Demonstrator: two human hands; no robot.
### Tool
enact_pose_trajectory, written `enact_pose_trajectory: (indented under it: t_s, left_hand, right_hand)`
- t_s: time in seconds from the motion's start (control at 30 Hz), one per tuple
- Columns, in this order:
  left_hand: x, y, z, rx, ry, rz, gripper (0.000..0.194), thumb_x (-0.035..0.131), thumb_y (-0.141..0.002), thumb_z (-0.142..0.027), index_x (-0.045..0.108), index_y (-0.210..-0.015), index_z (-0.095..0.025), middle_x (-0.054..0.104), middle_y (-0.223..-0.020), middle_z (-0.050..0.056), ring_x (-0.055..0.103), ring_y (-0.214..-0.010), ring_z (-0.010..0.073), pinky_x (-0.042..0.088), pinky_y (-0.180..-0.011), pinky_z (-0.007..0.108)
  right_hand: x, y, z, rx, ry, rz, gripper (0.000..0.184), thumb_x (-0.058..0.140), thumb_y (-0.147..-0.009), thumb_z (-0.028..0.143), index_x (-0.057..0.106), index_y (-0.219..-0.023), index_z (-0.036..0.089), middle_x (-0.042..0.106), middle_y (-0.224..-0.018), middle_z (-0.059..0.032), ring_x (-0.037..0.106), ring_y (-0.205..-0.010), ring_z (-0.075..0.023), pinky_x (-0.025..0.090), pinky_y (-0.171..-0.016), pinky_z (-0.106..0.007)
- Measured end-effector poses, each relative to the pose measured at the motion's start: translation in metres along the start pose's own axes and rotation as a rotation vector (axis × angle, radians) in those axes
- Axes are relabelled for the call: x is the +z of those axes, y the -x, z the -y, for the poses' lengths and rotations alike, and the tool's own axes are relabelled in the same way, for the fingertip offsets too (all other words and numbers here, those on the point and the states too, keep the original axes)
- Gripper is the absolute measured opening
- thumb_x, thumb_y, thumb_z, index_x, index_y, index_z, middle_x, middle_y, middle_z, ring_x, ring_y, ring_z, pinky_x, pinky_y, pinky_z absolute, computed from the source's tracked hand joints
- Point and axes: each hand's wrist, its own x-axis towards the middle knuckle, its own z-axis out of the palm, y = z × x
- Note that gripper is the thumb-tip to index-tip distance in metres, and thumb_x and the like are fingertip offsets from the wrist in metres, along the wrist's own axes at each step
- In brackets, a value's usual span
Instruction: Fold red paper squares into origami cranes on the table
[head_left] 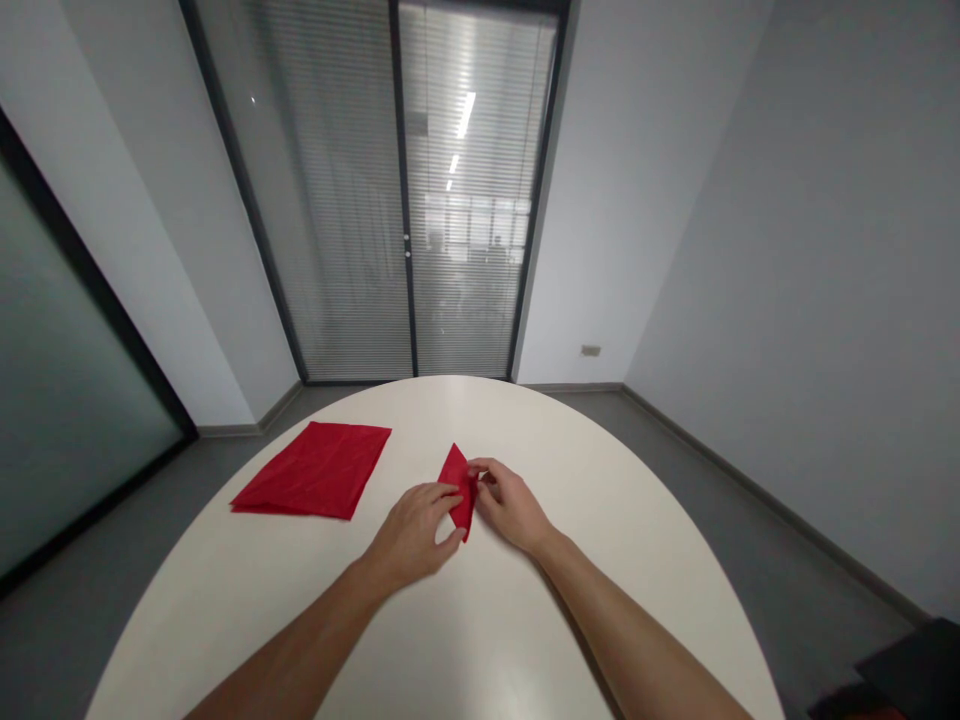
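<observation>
A small piece of folded red paper [454, 468] lies near the middle of the table, narrow and pointed at its far and near ends. My left hand [416, 525] holds it from the left, fingers across its face and thumb by the near tip. On the other side, my right hand [511, 503] has its thumb and index finger pinched at the right edge, partly hiding that edge. Further left lies a larger, flat, creased stack of red sheets [313, 470], touched by neither hand.
The round white table [480, 640] fills the area before me. Beyond it stand a glass partition with blinds [465, 300] and grey walls [810, 300]. A dark object [915, 670] shows at the lower right, beside the table.
</observation>
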Motion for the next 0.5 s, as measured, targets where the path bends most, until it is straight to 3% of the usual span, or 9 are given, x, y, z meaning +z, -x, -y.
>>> enact_pose_trajectory:
  t_s: [0.2,0.5]
  left_hand:
    - [0.0026,0.0016,0.0034,0.035,0.059,-0.003,0.036,0.064,-0.083,-0.021,0.064,-0.119,-0.021,0.067,-0.128,0.010,0.061,-0.119,0.0271,0.048,-0.106,0.047]
    - [-0.0014,-0.0001,0.0009,0.056,0.121,0.033,0.046,0.062,-0.082,-0.016,0.054,-0.127,-0.021,0.066,-0.126,0.010,0.062,-0.116,0.0272,0.051,-0.101,0.045]
  right_hand:
    - [-0.0001,-0.0006,-0.0023,-0.007,0.126,-0.025,0.039,0.052,-0.086,0.011,0.059,-0.123,0.021,0.067,-0.119,-0.0083,0.062,-0.106,-0.0212,0.047,-0.097,-0.038]
    - [-0.0022,-0.0007,-0.0042,-0.022,0.257,0.018,0.035,0.058,-0.085,0.010,0.062,-0.118,0.020,0.069,-0.110,-0.0077,0.061,-0.098,-0.0217,0.047,-0.091,-0.038]
